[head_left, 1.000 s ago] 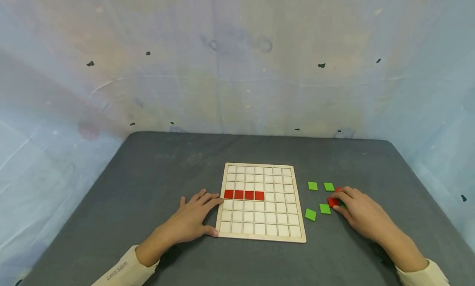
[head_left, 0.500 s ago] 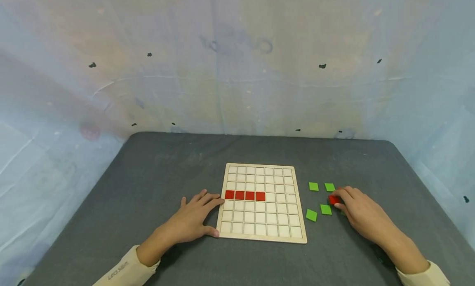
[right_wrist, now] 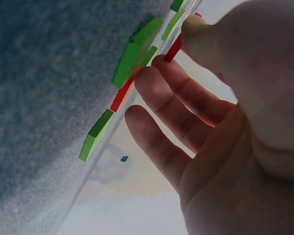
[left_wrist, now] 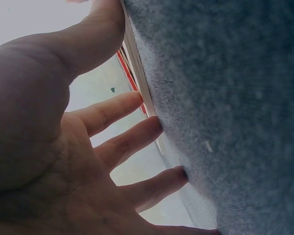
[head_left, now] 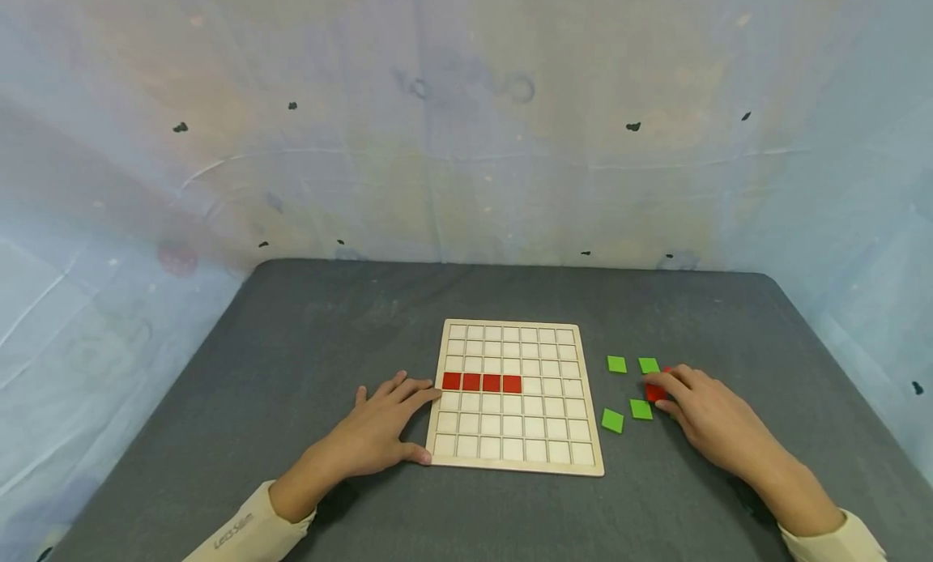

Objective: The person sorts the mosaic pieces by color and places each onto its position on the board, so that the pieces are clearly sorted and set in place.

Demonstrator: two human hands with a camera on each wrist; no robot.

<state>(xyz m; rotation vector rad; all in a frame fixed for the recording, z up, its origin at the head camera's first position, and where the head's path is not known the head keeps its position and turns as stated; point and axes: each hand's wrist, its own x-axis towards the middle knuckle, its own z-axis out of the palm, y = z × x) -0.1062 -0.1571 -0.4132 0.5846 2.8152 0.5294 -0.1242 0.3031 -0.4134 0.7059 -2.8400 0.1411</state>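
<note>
In the head view a wooden grid board lies mid-table, with a row of red tiles in its cells. My left hand rests at the board's left edge, fingers spread, thumb at the near corner. My right hand is right of the board and pinches a red square tile between thumb and finger. The right wrist view shows this red tile clear of the table, between the fingertips. Beneath the other fingers lies another red tile, mostly hidden by the hand in the head view.
Several green tiles lie loose between board and right hand, among them a near one and a far one. More green tiles lie by the right fingers in that wrist view. A dark cloth covers the table; a pale curtain hangs behind.
My right thumb and finger have closed on the red tile and lifted it slightly. The green tile glimpsed under that hand is now hidden. My left hand and the board look unmoved.
</note>
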